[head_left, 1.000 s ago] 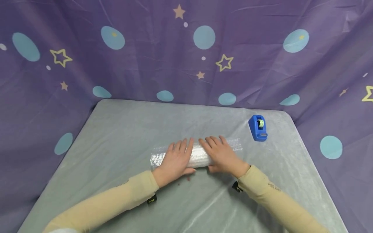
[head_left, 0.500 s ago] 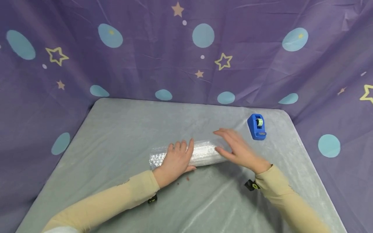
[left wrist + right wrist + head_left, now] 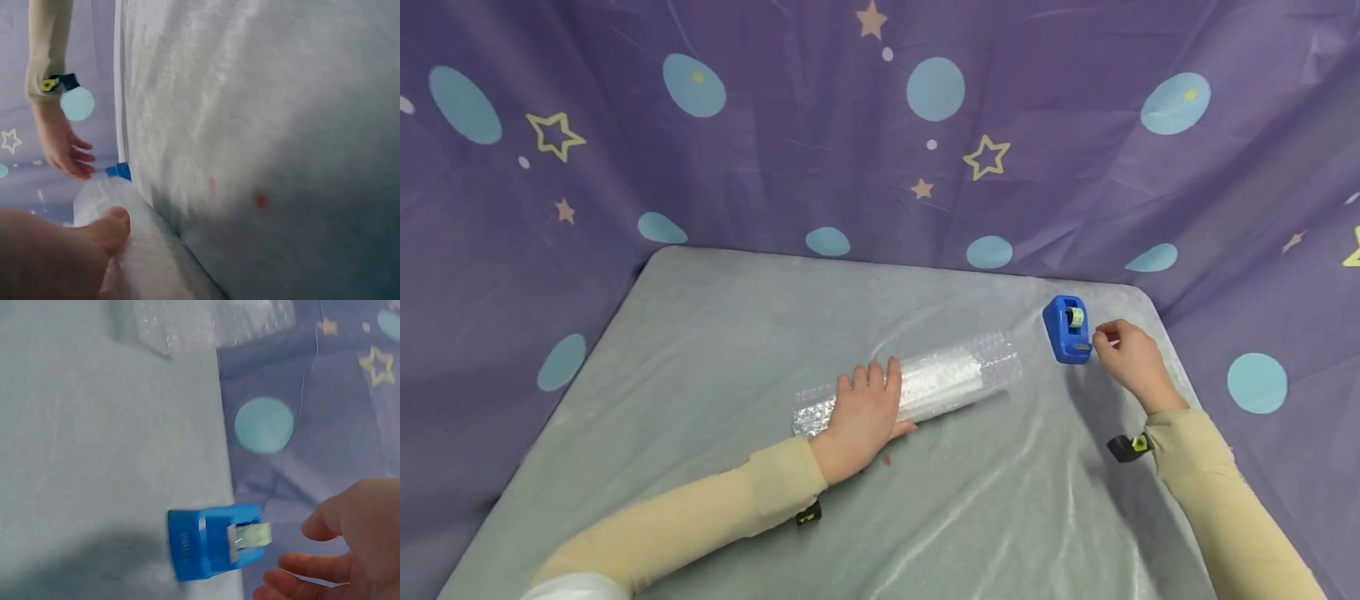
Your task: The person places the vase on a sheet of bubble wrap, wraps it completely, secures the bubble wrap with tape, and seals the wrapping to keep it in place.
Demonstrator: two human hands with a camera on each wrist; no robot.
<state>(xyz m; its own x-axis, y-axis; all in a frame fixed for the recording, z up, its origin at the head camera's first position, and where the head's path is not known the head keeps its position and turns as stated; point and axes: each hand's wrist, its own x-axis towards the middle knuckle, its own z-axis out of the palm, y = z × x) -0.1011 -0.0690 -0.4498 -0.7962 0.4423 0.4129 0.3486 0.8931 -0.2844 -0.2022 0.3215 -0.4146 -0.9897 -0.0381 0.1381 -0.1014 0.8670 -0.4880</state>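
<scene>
A roll of bubble wrap [image 3: 951, 375] around something white lies at a slant on the grey-covered table. My left hand [image 3: 863, 412] grips it near its left part, fingers over the top and thumb along the near side. In the left wrist view the thumb rests against the wrap [image 3: 150, 262]. Beside the blue tape dispenser [image 3: 1064, 329], just to its right, hovers my right hand [image 3: 1137, 358]. The right wrist view shows the thumb and fingers apart, nothing held, close to the dispenser's tape roll [image 3: 253, 535]. The roll's left underside is hidden by my left hand.
The grey cloth [image 3: 737, 317] covers the table and has creases at the front right. Small reddish marks [image 3: 262, 200] lie on it near the left hand. A purple patterned curtain [image 3: 775, 125] stands behind and at both sides.
My right hand has lifted off the bubble wrap and moved right, to beside the tape dispenser. The left hand stays on the roll, whose right end now shows and sits more tilted.
</scene>
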